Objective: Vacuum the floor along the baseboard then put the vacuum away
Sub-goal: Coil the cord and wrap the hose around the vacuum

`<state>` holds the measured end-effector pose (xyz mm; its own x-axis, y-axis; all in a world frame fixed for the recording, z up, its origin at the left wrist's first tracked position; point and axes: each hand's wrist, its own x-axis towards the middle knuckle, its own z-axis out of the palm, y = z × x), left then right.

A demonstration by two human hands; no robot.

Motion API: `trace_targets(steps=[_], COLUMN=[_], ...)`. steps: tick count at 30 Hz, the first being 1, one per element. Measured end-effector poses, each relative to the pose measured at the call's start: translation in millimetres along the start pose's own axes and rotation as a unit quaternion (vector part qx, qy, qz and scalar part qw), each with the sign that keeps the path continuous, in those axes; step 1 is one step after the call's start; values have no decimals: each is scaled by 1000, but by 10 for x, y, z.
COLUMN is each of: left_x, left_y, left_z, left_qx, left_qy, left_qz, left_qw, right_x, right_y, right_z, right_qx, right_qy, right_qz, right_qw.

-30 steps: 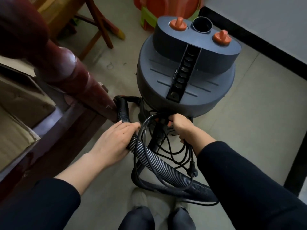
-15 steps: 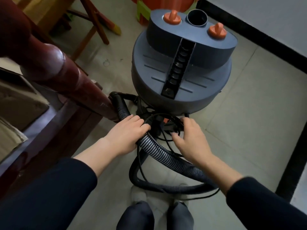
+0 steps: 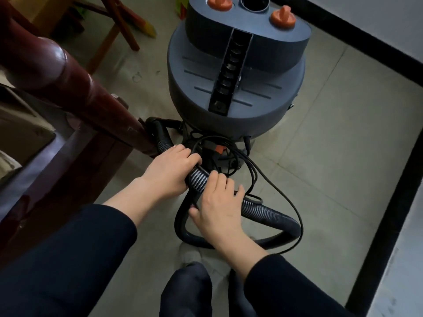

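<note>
Wooden post (image 3: 75, 88): dark red, slanting down at far left, foot just beside the hose's bend.
Left hand (image 3: 170, 170): wrapped round the ribbed hose (image 3: 198, 180), fingers curled over its top, near the canister's base.
Right hand (image 3: 217, 209): laid across the same hose just beside the left hand, fingers over the far side and thumb on the near side; a loose hold.
Vacuum (image 3: 235, 72): grey canister upright on the tiled floor (image 3: 332, 145), 2 orange knobs (image 3: 282, 17) on top, directly ahead of both hands.
Power cord (image 3: 274, 186): black, in slack loops from the base, draped over the hose and trailing right.
Baseboard (image 3: 366, 43): black strip along the wall, well apart from the hands.
Step in hand: likely the putting-away part, gathering hose and cord into 1 bundle.
Next move: probably drawing the hose's floor loop tighter and catching the stray cord loop with it, with care not to snag on the post.
</note>
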<state>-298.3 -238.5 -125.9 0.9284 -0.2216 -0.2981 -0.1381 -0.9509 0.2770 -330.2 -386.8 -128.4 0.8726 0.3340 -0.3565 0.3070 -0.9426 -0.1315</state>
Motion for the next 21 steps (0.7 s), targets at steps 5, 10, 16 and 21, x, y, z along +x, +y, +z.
trace_targets(steps=[5, 10, 16, 21], left_x=[-24, -146, -283, -334], left_y=[40, 119, 83, 74], left_z=[-15, -1, 32, 10], left_qx=[-6, -50, -8, -71], left_qy=[-23, -21, -8, 15], left_qz=[13, 30, 54, 36], left_qw=[1000, 998, 998, 997], right_x=[-18, 123, 512, 584], right_y=[304, 771, 1170, 1190], right_z=[-171, -532, -764, -739], right_qx=[150, 186, 93, 89], right_qy=[-78, -148, -189, -66], right_qz=[-88, -84, -25, -39], right_qw=[982, 968, 977, 993])
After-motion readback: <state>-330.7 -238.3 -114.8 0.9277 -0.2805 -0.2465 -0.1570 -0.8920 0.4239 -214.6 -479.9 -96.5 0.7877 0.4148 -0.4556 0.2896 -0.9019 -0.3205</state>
